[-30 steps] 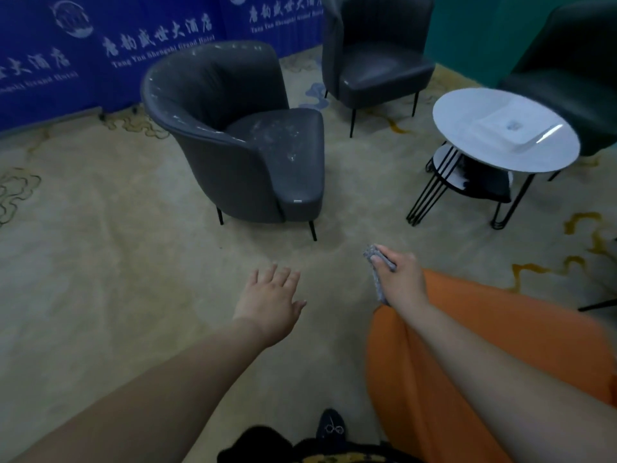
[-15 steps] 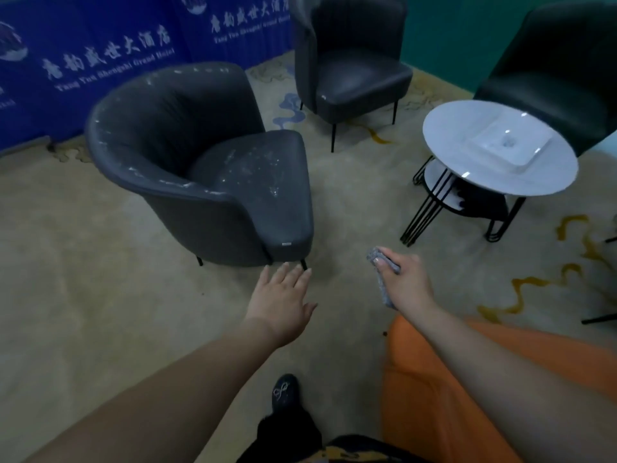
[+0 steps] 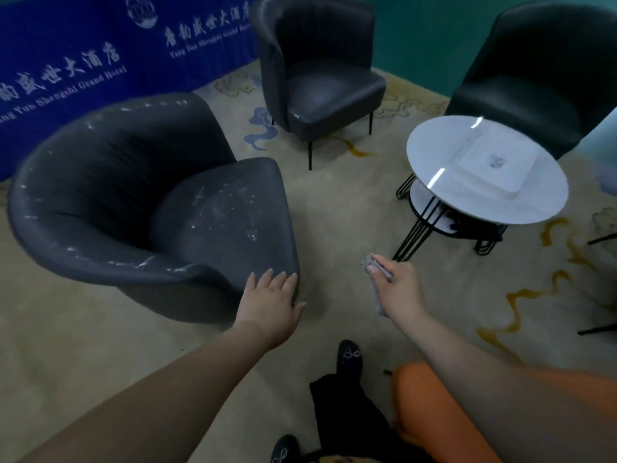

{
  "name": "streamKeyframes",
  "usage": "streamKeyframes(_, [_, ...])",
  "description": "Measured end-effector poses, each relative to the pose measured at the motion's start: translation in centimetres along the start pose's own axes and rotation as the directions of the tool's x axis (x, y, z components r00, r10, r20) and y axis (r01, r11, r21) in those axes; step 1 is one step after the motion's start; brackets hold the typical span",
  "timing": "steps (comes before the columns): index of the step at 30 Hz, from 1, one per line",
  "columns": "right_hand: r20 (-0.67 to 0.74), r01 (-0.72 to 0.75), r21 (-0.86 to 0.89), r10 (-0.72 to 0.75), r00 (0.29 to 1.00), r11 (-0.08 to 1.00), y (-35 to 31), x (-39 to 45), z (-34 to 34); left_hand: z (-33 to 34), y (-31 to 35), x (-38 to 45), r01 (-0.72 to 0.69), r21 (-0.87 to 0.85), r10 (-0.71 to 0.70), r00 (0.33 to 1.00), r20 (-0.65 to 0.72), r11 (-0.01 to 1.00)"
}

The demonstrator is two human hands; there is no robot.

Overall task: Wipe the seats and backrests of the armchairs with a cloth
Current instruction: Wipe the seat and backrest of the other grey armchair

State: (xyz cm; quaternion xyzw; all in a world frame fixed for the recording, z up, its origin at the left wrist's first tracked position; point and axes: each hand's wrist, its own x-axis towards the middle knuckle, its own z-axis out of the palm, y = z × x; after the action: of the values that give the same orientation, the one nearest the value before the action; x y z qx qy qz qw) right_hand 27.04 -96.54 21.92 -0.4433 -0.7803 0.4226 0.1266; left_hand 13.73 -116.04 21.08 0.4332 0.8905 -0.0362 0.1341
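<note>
The right hand (image 3: 399, 289) pinched a small crumpled grey cloth (image 3: 375, 279) between thumb and curled fingers (image 3: 373, 268), one bunched end poking out above the knuckles and a loose tail hanging below the palm, so the cloth looked soft, light and limp, easy to fold flat under the fingers for wiping. The left hand (image 3: 268, 300) lay flat, fingers straight and slightly spread, holding nothing, its fingertips touching the front edge of the nearest dark grey leather tub armchair (image 3: 140, 208). That chair sat just beyond the left fingers, its seat and curved rim streaked with pale smudges, the smudged patch a little past the fingertips; the cloth hovered off to the right of the seat, apart from it. The upholstery looked smooth and probably slippery, padded yet firm, and the chair seemed heavy enough to stay put; bracing it at the front seat edge seemed sensible. Two more dark armchairs, one grey (image 3: 320, 78) and one nearer black (image 3: 534, 75), stood well beyond both hands, with a round white table (image 3: 444, 152) on black wire legs beyond the right fingers.
</note>
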Motion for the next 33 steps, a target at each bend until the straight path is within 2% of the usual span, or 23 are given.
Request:
streamKeyframes(10, [0.095,0.061,-0.004,-0.06,0.994,0.998,-3.6,17.6,-2.3,-5.7,1.3,15.2,0.089,-0.035,-0.089,0.996,0.009,0.995])
streamKeyframes(14, [0.157,0.069,0.002,-0.069,0.985,0.998,-5.8,23.2,-2.4,-7.7,1.3,19.6,0.18,-0.166,-0.173,0.983,0.055,0.97])
streamKeyframes(17, [0.181,0.077,0.022,-0.079,0.98,0.997,-7.9,26.2,-1.3,-8.7,0.2,21.9,0.282,-0.299,-0.257,0.959,0.119,0.912])
streamKeyframes(20, [0.213,0.118,0.024,-0.121,0.97,0.993,-10.2,28.7,0.5,-9.4,-1.9,24.2,0.316,-0.35,-0.285,0.949,0.138,0.882])
streamKeyframes(24, [0.212,0.172,-0.027,-0.163,0.964,0.985,-12.5,32.0,3.4,-9.9,-6.0,26.8,0.326,-0.344,-0.305,0.945,0.117,0.881])
streamKeyframes(29, [0.251,0.219,-0.033,-0.204,0.946,0.975,-15.5,36.6,7.9,-9.8,-11.6,29.6,0.43,-0.311,-0.404,0.903,0.148,0.848])
streamKeyframes(33, [0.272,0.255,-0.026,-0.239,0.932,0.967,-17.3,39.6,11.4,-9.6,-14.6,30.8,0.459,-0.19,-0.438,0.887,0.144,0.868])
